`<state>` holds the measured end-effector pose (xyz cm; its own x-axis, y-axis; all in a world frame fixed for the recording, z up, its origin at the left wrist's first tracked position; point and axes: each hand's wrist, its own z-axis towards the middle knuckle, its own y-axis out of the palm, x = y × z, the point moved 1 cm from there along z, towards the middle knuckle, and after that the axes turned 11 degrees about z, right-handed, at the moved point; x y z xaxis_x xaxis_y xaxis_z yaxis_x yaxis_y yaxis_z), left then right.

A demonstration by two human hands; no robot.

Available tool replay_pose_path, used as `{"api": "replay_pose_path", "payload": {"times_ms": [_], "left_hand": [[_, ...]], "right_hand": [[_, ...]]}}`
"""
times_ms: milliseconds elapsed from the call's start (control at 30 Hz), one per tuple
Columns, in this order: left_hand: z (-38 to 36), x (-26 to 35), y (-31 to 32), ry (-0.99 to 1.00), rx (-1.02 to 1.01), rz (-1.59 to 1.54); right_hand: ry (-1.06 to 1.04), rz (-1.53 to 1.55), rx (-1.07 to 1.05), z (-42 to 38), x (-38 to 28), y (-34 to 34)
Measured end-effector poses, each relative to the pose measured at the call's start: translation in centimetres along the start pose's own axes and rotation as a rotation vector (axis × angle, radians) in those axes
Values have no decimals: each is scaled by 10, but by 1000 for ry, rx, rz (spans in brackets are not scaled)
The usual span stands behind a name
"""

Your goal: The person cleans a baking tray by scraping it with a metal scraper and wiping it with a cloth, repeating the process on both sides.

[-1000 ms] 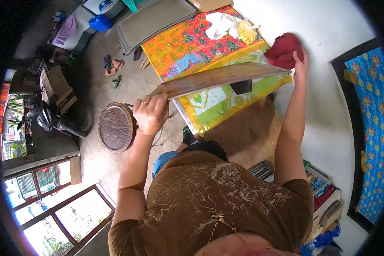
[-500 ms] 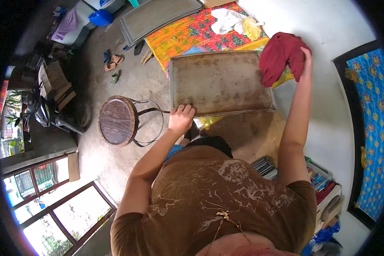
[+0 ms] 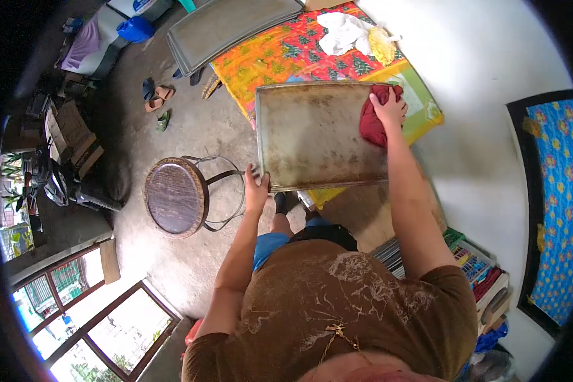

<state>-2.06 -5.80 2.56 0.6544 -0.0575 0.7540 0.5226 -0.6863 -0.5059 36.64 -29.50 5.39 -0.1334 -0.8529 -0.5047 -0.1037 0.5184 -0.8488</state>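
Dark red fabric bunches under the right grip (image 3: 389,111): it is a cloth (image 3: 371,127), clamped between the thumb and the spread fingers and lying against the right-hand part of a metal tray (image 3: 318,134). The tray stretches leftward from the right grip to the left grip (image 3: 256,190), its face dulled by brown stains, some of them just left of the cloth. The left grip is closed on the tray's near left corner, with the thumb by the rim and the fingers up along the outer side.

Beneath and beyond both grips is a bench (image 3: 251,67) with patterned coverings, orange and red farther off, green and yellow just beside the right grip. Whether the tray lies flat on it or is partly lifted, I cannot tell. Past the right grip, toward the far end of the bench, a white cloth (image 3: 339,35) touches a yellow cloth (image 3: 382,46).

Near the left grip, on its left, stands a round stool (image 3: 174,197) with a dark brown seat and thin curved metal legs. Farther off, beyond the left grip, sits a stack of grey trays (image 3: 232,32); loose sandals (image 3: 155,104) lie on the floor (image 3: 124,130) between that stack and the stool.
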Motion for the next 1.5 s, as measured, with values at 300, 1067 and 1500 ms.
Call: {"api": "replay_pose_path", "payload": {"times_ms": [300, 1067, 1500], "left_hand": [[18, 5, -16, -114, -369, -198], [26, 0, -19, -323, -415, -697], [28, 8, -11, -220, -176, -40]], "right_hand": [[-516, -72, 256, -42, -83, 92], [-1212, 380, -568, -297, -98, 103], [-689, 44, -130, -220, 81, 4]]}}
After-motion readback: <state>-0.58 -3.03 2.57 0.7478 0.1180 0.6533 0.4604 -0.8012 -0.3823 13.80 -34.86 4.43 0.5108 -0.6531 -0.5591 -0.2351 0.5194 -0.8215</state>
